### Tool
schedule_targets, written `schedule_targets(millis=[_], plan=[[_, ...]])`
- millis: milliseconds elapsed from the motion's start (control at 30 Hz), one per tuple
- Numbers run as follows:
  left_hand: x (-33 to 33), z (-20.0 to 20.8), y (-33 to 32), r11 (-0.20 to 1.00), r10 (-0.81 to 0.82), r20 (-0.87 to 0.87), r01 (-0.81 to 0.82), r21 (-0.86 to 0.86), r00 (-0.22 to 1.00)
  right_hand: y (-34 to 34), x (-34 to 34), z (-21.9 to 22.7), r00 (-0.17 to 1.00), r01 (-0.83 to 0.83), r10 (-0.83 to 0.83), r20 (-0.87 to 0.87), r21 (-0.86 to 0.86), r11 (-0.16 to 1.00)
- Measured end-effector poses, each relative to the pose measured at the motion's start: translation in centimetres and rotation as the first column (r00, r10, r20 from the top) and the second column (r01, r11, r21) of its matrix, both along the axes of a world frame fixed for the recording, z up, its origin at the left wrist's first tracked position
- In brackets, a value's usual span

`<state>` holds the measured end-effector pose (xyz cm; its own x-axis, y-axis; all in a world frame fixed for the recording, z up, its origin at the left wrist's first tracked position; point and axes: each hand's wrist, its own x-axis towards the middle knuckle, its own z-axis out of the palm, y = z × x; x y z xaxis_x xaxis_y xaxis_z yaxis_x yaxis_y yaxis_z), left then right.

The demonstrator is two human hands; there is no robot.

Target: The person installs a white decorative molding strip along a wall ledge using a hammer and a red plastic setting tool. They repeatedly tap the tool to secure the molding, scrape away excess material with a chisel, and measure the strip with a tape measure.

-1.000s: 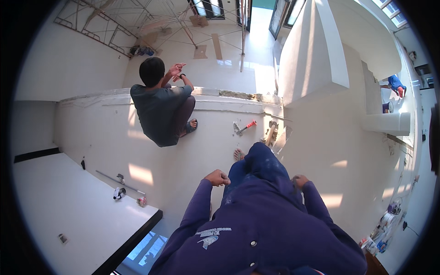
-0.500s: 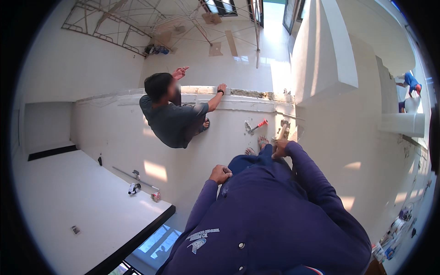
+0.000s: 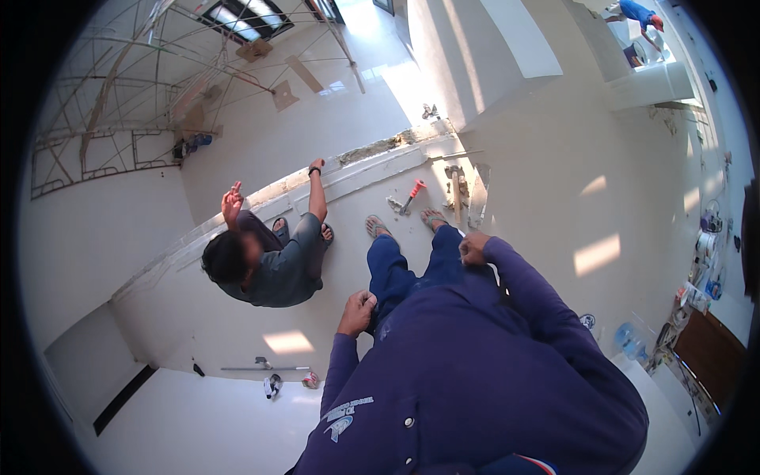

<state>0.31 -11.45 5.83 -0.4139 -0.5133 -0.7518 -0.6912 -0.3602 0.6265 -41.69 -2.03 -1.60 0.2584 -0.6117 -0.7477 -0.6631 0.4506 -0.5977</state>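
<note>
Pale, dusty floor [image 3: 538,226] in a bright room, sun patches all over it, and the fisheye bends every straight edge. Closest in, the left hand [image 3: 358,311] is by the front of the dark blue trousers [image 3: 389,273], fingers curled in and thumb up near the forefinger; can't tell if they've got a bit of cloth pinched. The right hand [image 3: 473,248] is at the other thigh, fingers bent downward, tips hidden, so no idea if they're pressed together or gripping. There's a whitish sliver beside it, too small to make out.

Past the sandalled feet [image 3: 431,218], a red-gripped tool [image 3: 417,188], looks like a hammer, lies on the floor well apart from both sets of fingers. Its far-from-grip end blends into pale debris. Just right of it is a wooden-handled tool [image 3: 457,194], the head end hard to read.

Off to the left a co-worker [image 3: 289,273] in a dark grey top squats, one hand on the chipped ledge [image 3: 360,153], the other raised. Way back there's scaffolding [image 3: 111,146], cut off by the dark rim, plus a small, blurry person in blue [image 3: 636,13] top right.
</note>
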Motion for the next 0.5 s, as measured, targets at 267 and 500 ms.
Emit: schedule_targets(millis=[267,500], plan=[[2.1,-2.2,-7.8,0.897,-0.224,-0.165,0.27,0.351,0.96,3.5,2.6,7.8,0.774,0.471,-0.608,0.179,0.479,0.741],[1.3,-0.5,-12.8,0.831,-0.375,-0.118,0.39,0.396,0.919,0.5,4.1,12.3,0.725,0.305,-0.543,0.424,0.509,0.805]])
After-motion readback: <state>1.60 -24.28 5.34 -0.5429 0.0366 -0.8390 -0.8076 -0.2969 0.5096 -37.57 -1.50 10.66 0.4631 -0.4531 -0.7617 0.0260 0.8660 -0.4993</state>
